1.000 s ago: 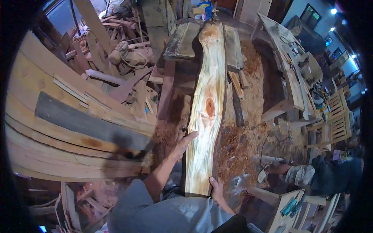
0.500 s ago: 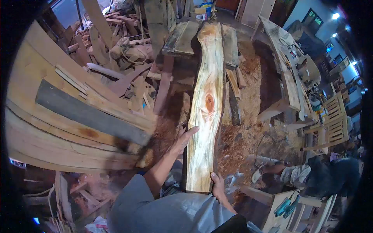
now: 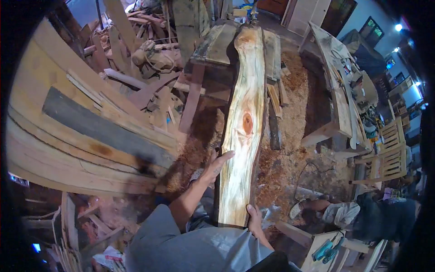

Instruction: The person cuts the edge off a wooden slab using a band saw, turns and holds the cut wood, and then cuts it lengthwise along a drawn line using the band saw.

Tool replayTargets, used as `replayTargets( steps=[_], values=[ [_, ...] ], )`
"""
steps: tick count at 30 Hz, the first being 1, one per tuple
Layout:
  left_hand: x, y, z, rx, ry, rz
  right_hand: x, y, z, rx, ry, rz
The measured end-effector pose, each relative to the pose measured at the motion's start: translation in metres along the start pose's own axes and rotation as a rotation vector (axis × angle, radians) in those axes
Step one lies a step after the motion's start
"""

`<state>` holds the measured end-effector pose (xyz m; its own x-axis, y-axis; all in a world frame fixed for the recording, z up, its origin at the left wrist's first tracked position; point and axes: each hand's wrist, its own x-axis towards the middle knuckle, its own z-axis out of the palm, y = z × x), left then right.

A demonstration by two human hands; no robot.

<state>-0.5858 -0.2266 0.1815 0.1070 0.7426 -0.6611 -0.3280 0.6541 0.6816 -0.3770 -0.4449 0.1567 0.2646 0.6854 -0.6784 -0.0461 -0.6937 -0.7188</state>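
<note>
A long live-edge wooden slab with dark bark edges and a reddish knot runs from my body out over a plank-topped workbench. My left hand is closed around its left edge, thumb on the top face and fingers out of sight underneath. Nearer to me, my right hand grips the right edge close to the end, its thumb on top. The near end of the slab is at my grey shirt.
Large boards lean at the left, with a scrap wood pile behind. A long cluttered table stands right, near a slatted chair. Sawdust covers the floor. Another person's leg and a teal power tool are lower right.
The view has shifted slightly, so the surroundings appear a little displaced. Both hands keep their hold on the slab, which stays in nearly the same position.
</note>
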Motion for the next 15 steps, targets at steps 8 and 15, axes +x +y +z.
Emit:
replayTargets(
  steps=[8, 15],
  values=[
    [0.017, -0.017, -0.004, 0.017, -0.049, 0.132, -0.007, -0.027, 0.007, 0.092, -0.044, 0.027],
    [0.019, -0.017, -0.006, -0.039, -0.109, 0.122, -0.002, -0.006, 0.007, 0.083, 0.017, 0.012]
  ],
)
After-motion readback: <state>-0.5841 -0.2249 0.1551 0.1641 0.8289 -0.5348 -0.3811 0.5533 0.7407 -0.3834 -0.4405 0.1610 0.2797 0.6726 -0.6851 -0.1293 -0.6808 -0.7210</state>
